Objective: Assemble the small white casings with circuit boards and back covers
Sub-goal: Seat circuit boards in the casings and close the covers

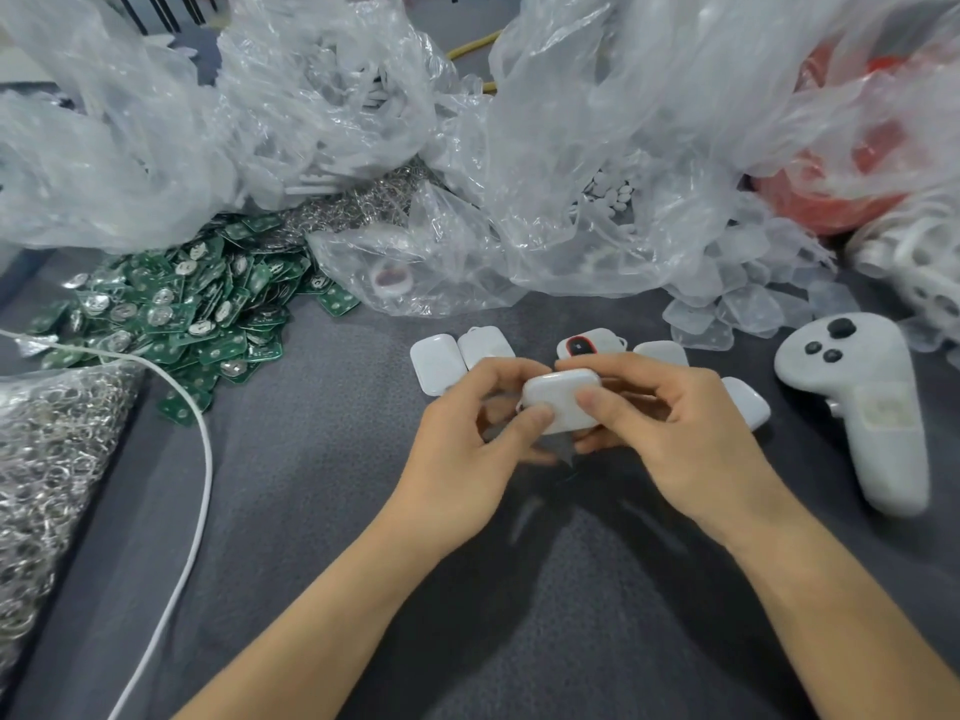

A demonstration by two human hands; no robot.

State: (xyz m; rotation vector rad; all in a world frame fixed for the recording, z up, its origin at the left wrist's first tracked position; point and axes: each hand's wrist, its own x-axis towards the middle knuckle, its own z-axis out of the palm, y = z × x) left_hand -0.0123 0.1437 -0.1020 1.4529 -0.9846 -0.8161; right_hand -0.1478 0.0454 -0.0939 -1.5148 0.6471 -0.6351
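Note:
A small white casing (563,397) is held above the grey mat between both hands. My left hand (470,454) grips its left end, thumb pressed on top. My right hand (670,433) grips its right end, thumb also on top. Several more white casings lie behind my hands, among them one (435,362) at the left, one with a red-rimmed dark window (584,345), and one (748,410) right of my right hand. A heap of green circuit boards (192,309) lies at the left.
Crumpled clear plastic bags (545,148) fill the back of the table. A bag of metal rings (47,459) sits at the left edge, with a white cable (200,459) beside it. A white controller (862,402) lies at the right. Clear plastic covers (737,314) are piled behind it.

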